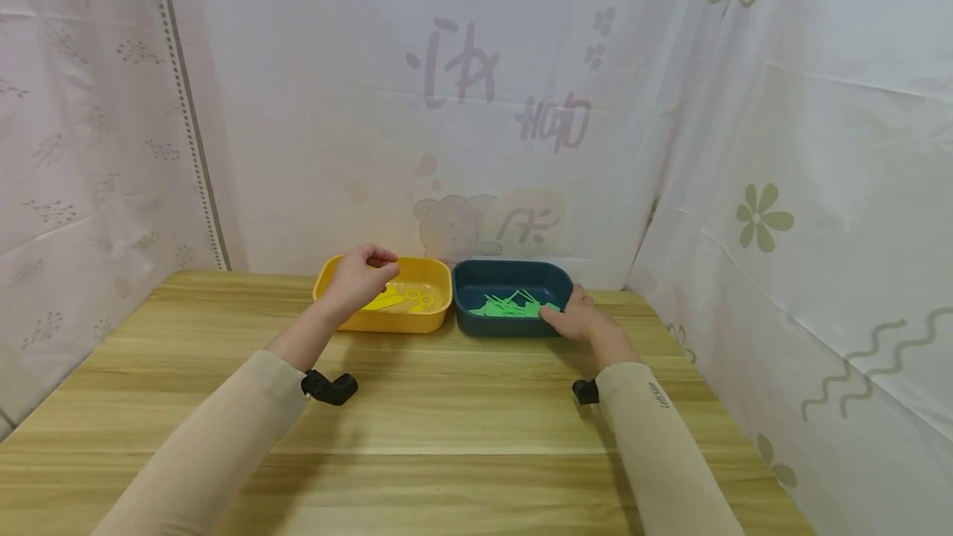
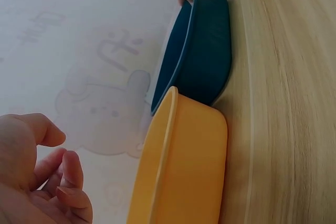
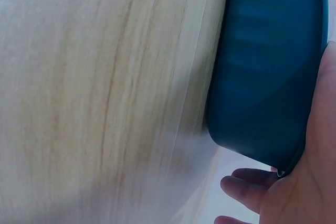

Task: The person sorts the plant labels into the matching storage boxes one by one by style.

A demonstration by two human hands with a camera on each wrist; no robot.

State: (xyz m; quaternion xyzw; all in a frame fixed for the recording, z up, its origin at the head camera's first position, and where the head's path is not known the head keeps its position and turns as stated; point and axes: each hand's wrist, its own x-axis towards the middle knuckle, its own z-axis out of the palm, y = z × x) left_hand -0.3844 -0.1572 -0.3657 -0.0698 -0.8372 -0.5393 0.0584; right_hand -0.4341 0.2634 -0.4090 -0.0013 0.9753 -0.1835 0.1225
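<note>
My left hand [image 1: 361, 281] hovers over the left part of a yellow plastic bin [image 1: 395, 323]. Its fingers are loosely bent, with a gap between thumb and fingertips and nothing visible in them. Inside that bin lie flat yellow pieces [image 1: 387, 300], some ring-shaped and partly hidden by the hand. A dark teal bin [image 1: 495, 327] stands right beside it, holding a heap of thin green strips [image 1: 514, 305]. My right hand [image 1: 581, 319] grips the teal bin's right end, thumb over the rim and fingers around the outside [image 3: 247, 190].
Both bins stand at the far edge of a wooden table [image 1: 447, 420], close to a printed white curtain [image 1: 335, 106]. Another curtain hangs along the right side. A black camera strap [image 1: 330, 387] sits on the left wrist.
</note>
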